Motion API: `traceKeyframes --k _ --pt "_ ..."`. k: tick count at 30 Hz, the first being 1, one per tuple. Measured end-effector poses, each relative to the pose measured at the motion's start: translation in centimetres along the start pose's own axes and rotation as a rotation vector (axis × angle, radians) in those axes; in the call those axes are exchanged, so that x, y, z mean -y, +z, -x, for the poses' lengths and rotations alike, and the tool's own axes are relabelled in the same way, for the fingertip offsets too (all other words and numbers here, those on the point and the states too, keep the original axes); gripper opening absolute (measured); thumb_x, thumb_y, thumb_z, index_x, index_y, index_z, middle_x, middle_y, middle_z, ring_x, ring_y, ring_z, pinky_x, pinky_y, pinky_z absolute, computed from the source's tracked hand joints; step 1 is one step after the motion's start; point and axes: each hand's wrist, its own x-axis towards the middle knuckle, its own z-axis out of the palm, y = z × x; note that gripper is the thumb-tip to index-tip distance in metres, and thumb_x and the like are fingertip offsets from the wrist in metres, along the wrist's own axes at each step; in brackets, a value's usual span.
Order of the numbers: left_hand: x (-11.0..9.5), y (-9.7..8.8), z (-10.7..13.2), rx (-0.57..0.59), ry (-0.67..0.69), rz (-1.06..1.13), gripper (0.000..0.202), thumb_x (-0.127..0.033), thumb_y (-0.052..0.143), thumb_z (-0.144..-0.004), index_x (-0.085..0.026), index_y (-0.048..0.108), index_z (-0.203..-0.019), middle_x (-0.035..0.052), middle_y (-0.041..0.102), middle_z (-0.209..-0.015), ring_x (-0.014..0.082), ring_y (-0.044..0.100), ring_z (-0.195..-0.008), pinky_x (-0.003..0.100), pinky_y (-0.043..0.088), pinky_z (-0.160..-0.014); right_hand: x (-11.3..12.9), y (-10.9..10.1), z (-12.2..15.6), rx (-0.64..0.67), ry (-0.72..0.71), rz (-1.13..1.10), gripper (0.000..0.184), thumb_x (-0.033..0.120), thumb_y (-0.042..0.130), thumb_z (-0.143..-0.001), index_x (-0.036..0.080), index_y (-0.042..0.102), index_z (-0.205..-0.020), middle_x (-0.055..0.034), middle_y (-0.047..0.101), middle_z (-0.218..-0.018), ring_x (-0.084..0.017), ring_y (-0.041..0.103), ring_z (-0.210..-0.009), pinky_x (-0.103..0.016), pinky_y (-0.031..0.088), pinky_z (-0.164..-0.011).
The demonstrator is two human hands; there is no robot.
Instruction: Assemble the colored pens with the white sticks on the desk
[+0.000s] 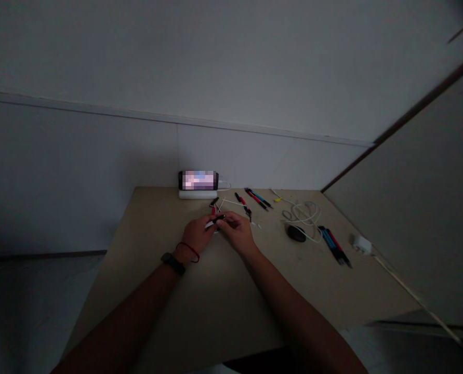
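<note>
Over the middle of the table, my left hand (198,235) is closed around a short pen (214,222) with a white end and a black end. My right hand (238,231) pinches the black end of the same pen between thumb and fingers. Just beyond my hands lie loose pen parts: a black piece (214,201), a red piece (213,211) and thin white tubes (233,202). To their right is a red and black pen part (242,201). My fingers partly hide the pen and the parts behind it.
A phone (199,180) leans on a white stand (198,195) by the wall. Several pens (258,199) lie at the back, with more pens (334,245) at right. A white cable (307,213) coils around a black mouse (295,233). A white plug (362,244) is near the right edge.
</note>
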Motion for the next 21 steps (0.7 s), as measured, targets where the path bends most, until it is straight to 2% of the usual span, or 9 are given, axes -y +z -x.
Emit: traceKeyframes --k 6,8,10,13,17,21 --pt "0.05 0.17 0.08 0.011 -0.003 -0.087 0.029 -0.037 0.055 -0.096 -0.022 0.071 -0.114 0.0087 0.078 -0.096 0.0253 0.073 -0.086 0.032 0.054 -0.076 -0.18 0.69 0.07 -0.144 -0.006 0.042 0.038 0.053 0.082 -0.070 0.022 0.061 -0.068 -0.0015 0.071 -0.072 -0.017 0.064 -0.066 -0.032 0.054 -0.068" --pt "-0.08 0.07 0.07 0.009 -0.009 -0.073 0.029 -0.037 0.055 -0.096 -0.022 0.071 -0.115 0.0091 0.078 -0.095 0.0261 0.073 -0.086 0.033 0.054 -0.077 0.01 0.76 0.07 -0.138 -0.004 0.043 0.035 0.053 0.081 -0.071 0.022 0.065 -0.073 -0.0026 0.073 -0.077 -0.018 0.066 -0.070 -0.033 0.056 -0.071" --pt "-0.25 -0.09 0.05 0.011 0.002 -0.027 0.029 -0.034 0.055 -0.096 -0.023 0.069 -0.118 0.0091 0.077 -0.103 0.0265 0.073 -0.093 0.034 0.055 -0.082 0.31 0.73 0.09 -0.102 -0.001 0.031 0.034 0.052 0.080 -0.072 0.023 0.072 -0.087 -0.0046 0.076 -0.087 -0.020 0.069 -0.078 -0.036 0.057 -0.077" --pt "-0.43 -0.27 0.01 0.013 0.021 0.063 0.028 -0.028 0.057 -0.094 -0.024 0.068 -0.119 0.0065 0.076 -0.113 0.0251 0.072 -0.101 0.035 0.054 -0.089 0.65 0.64 0.14 -0.032 0.007 -0.010 0.041 0.051 0.079 -0.074 0.025 0.075 -0.105 -0.0062 0.078 -0.102 -0.023 0.072 -0.091 -0.039 0.057 -0.086" --pt "-0.31 -0.19 -0.05 0.008 -0.010 0.090 0.024 -0.023 0.059 -0.091 -0.023 0.070 -0.112 0.0062 0.076 -0.113 0.0247 0.072 -0.101 0.037 0.054 -0.092 0.48 0.58 0.22 0.001 0.011 -0.051 0.035 0.050 0.079 -0.075 0.025 0.077 -0.099 -0.0058 0.079 -0.097 -0.024 0.073 -0.089 -0.040 0.058 -0.085" --pt "-0.09 -0.07 -0.14 0.017 -0.028 0.109 0.027 -0.023 0.060 -0.090 -0.019 0.070 -0.114 0.0097 0.075 -0.116 0.0263 0.071 -0.106 0.038 0.053 -0.094 0.28 0.49 0.28 -0.020 -0.008 -0.004 0.030 0.048 0.080 -0.076 0.025 0.078 -0.095 -0.0055 0.078 -0.095 -0.023 0.073 -0.087 -0.039 0.057 -0.084"
